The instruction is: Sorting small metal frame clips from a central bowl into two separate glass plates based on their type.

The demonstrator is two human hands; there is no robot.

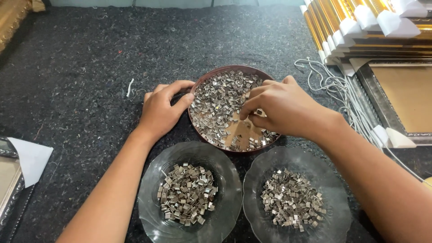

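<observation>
Resting on the bench, the brown tray (200,83) is steadied at its rim by the left hand (162,110), grip loosely apart. Metal clips (216,96) are pinched by the right hand (279,108), grip seemingly together on one.

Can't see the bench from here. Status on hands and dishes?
Left hand steadies brown dish rim. Right hand picking among metal clips inside it. Two glass dishes in front, each holding clips. Nothing blocking.
</observation>
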